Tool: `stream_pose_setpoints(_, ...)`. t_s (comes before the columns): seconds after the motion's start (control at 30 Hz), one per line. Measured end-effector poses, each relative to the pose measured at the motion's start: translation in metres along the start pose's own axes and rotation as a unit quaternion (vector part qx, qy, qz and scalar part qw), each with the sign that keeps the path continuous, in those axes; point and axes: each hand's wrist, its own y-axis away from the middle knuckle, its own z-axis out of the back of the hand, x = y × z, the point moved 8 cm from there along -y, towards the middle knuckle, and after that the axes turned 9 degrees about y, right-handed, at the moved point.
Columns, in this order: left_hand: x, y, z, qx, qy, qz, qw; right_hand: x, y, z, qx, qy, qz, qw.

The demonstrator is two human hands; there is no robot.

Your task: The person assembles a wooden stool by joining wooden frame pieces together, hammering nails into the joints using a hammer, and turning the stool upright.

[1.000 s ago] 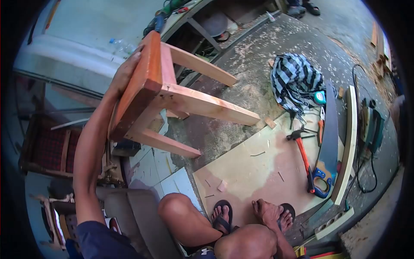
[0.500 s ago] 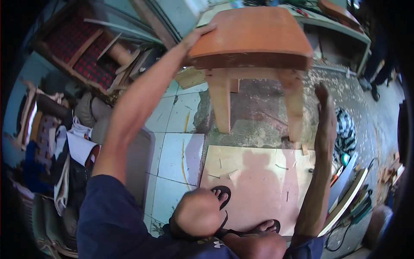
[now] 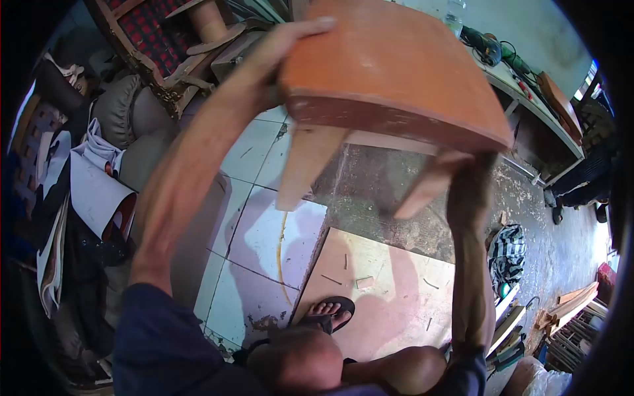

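A wooden stool (image 3: 389, 63) with an orange-brown top is held up in front of me, tilted. One pale leg (image 3: 307, 165) hangs over the tiles, another blurred leg (image 3: 429, 185) over the concrete. My left hand (image 3: 290, 43) grips the top's left edge, thumb on the upper face and fingers hidden below. Under the near right corner, my right hand (image 3: 470, 175) bears against the stool; its fingers are hidden by the top. Scuffed pale marks run along the front edge.
On the floor lies a plywood sheet (image 3: 383, 290) with scraps on it, beside white tiles (image 3: 257, 264). A workbench (image 3: 528, 99) with power tools (image 3: 489, 47) stands at the back right. Chair frames (image 3: 155, 39) and cushions crowd the left. Another person's legs (image 3: 578, 185) show at right.
The stool has been lifted off the floor and tilted, its legs swinging left. My right hand, earlier apart from it, now holds its right corner. The view has turned right.
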Motion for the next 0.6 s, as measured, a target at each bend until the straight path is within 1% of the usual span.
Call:
stream_pose_setpoints(0.03, -0.009, 0.014, 0.024, -0.032, 0.015, -0.031, 0.999, -0.014, -0.01, -0.022, 0.038, 0.007, 0.008, 0.999)
stream_pose_setpoints(0.07, -0.018, 0.027, 0.051, -0.065, 0.03, -0.062, 0.996, -0.036, -0.023, -0.043, 0.095, -0.015, 0.005, 0.995)
stream_pose_setpoints(0.1, -0.02, 0.042, 0.079, -0.077, 0.076, -0.073, 0.991, -0.052, -0.034, -0.065, 0.152, -0.036, -0.001, 0.988)
stream_pose_setpoints(0.13, -0.021, 0.054, 0.099, -0.088, 0.12, -0.088, 0.985, -0.052, -0.043, -0.09, 0.161, -0.02, -0.003, 0.987)
stream_pose_setpoints(0.17, -0.017, 0.07, 0.102, -0.095, 0.123, -0.092, 0.984, -0.054, -0.052, -0.117, 0.174, -0.006, -0.008, 0.985)
stream_pose_setpoints(0.2, -0.012, 0.092, 0.109, -0.155, 0.164, -0.11, 0.968, -0.066, -0.065, -0.136, 0.182, -0.006, -0.014, 0.983)
stream_pose_setpoints(0.23, -0.009, 0.109, 0.119, -0.213, 0.2, -0.134, 0.947, -0.076, -0.08, -0.161, 0.206, -0.033, 0.01, 0.978)
stream_pose_setpoints(0.27, -0.003, 0.118, 0.132, -0.251, 0.193, -0.184, 0.93, -0.087, -0.093, -0.184, 0.228, -0.062, 0.029, 0.971)
stream_pose_setpoints(0.3, 0.003, 0.125, 0.146, -0.287, 0.185, -0.232, 0.911, -0.102, -0.107, -0.201, 0.235, -0.067, 0.022, 0.969)
stream_pose_setpoints(0.37, 0.006, 0.121, 0.162, -0.289, 0.194, -0.236, 0.907, -0.123, -0.137, -0.226, 0.235, -0.011, 0.043, 0.971)
stream_pose_setpoints(0.4, 0.011, 0.116, 0.175, -0.32, 0.186, -0.24, 0.898, -0.136, -0.146, -0.233, 0.24, -0.009, 0.035, 0.97)
stream_pose_setpoints(0.43, 0.01, 0.109, 0.18, -0.339, 0.173, -0.247, 0.891, -0.145, -0.16, -0.238, 0.239, -0.036, 0.012, 0.97)
stream_pose_setpoints(0.47, 0.007, 0.101, 0.172, -0.364, 0.148, -0.252, 0.885, -0.148, -0.172, -0.244, 0.238, -0.064, -0.004, 0.969)
stream_pose_setpoints(0.5, 0.009, 0.09, 0.171, -0.362, 0.147, -0.254, 0.885, -0.152, -0.177, -0.245, 0.239, -0.064, -0.001, 0.969)
stream_pose_setpoints(0.57, 0.009, 0.055, 0.178, -0.357, 0.115, -0.297, 0.878, -0.168, -0.193, -0.238, 0.231, -0.025, -0.03, 0.972)
stream_pose_setpoints(0.6, 0.013, 0.037, 0.182, -0.369, 0.128, -0.301, 0.87, -0.189, -0.209, -0.222, 0.113, 0.033, -0.061, 0.991)
